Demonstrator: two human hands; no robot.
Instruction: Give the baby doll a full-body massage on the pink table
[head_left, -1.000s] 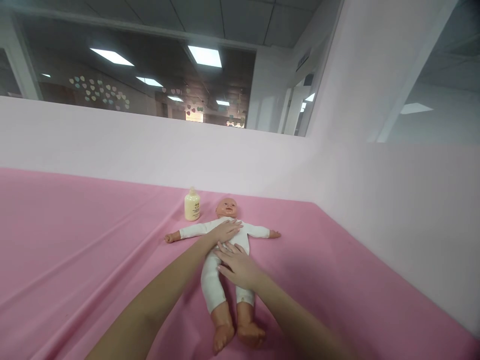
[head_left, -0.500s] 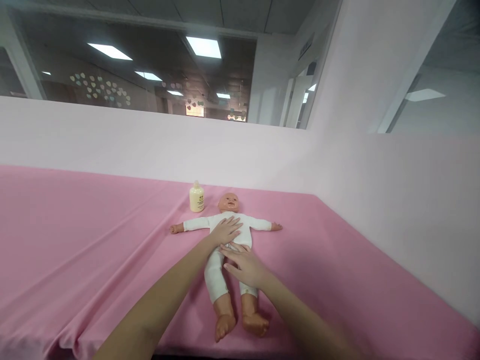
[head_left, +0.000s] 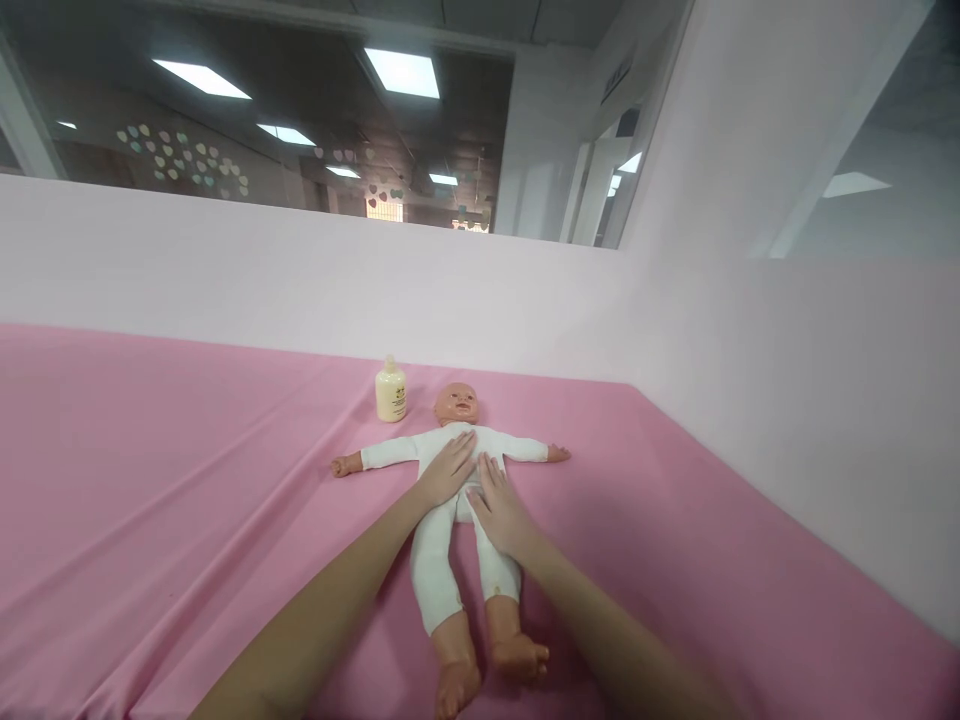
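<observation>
A baby doll in a white long-sleeved top and white trousers lies on its back, arms spread wide, its head toward the wall and its bare feet toward me. Flat on the left side of its torso rests my left hand, fingers stretched out and pointing at the doll's neck. My right hand lies open on the other side of the belly and hip, fingertips on the lower chest. The two hands are slightly apart, with a strip of white top showing between them.
A pale yellow pump bottle stands upright beside the doll's head. Pink cloth with long folds covers the table. A white wall with a window rises behind, and another wall borders the right side.
My right hand has moved up and turned, from across the lower belly to along the doll's right-hand side in view. My left hand has shifted slightly left. The view has tilted down a little.
</observation>
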